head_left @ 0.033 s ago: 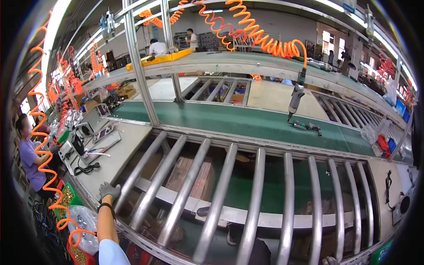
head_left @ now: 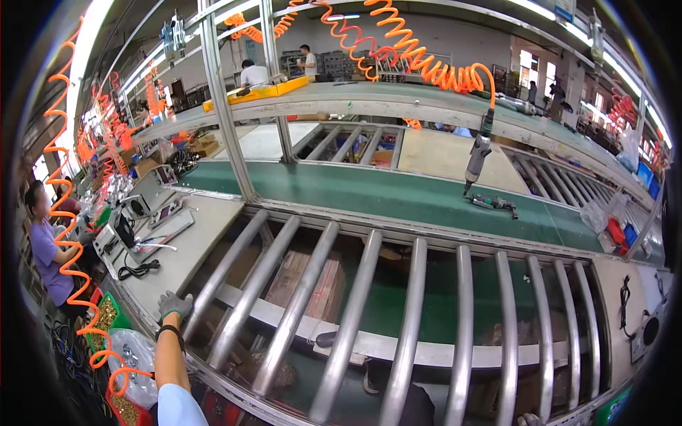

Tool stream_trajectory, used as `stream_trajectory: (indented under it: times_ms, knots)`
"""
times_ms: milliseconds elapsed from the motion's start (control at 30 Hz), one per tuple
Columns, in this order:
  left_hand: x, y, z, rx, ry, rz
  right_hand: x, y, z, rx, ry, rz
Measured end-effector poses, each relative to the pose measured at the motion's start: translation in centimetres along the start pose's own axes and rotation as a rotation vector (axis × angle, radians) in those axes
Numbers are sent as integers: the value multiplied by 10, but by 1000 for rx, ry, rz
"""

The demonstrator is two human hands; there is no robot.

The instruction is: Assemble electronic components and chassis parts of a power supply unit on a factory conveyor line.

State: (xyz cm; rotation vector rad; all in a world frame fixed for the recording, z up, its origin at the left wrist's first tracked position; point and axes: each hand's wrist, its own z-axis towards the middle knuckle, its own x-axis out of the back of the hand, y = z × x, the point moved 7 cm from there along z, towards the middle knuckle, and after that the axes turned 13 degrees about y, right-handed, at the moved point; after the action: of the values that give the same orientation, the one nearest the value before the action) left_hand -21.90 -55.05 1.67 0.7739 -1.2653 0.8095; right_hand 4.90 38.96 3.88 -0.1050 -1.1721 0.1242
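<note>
My left hand (head_left: 175,305), in a grey glove with a dark band at the wrist, rests on the corner of a pale tabletop (head_left: 209,220), beside the first metal roller (head_left: 226,273). Its fingers look spread and nothing shows in them. Of my right hand (head_left: 529,419), only a bit of grey glove appears at the lower edge, by the rollers on the right; its fingers are mostly cut off. Farther up the pale top lie a black power cord (head_left: 138,270) and a flat metal device part (head_left: 167,231).
A green belt (head_left: 341,188) runs behind the rollers. Over it hangs a pneumatic screwdriver (head_left: 477,160) on an orange coiled hose (head_left: 447,77), near a small green tool (head_left: 494,204). Bins of brass-coloured parts (head_left: 106,316) stand at left, near a person in purple (head_left: 51,259). A metal unit (head_left: 645,334) sits at right.
My left hand has barely shifted on the tabletop corner. At the far left, the person in purple has moved slightly.
</note>
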Motion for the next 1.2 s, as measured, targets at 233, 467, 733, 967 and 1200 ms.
stream_trajectory:
  times_ms: [233, 467, 733, 967, 1200]
  knots:
    - [26, 18, -39, -55, -13, 33, 4, -3, -1, 19, 39, -6]
    - [43, 60, -121, -310, -140, 59, 6, 2, -13, 49, 85, 42]
    - [83, 97, -278, -600, -314, 12, 5, 8, -21, 63, 233, 54]
    - [115, 127, -430, -911, -347, -84, 9, 10, -23, 46, 272, 64]
    - [104, 146, -538, -1228, -165, -511, 11, -21, 21, 132, 275, 268]
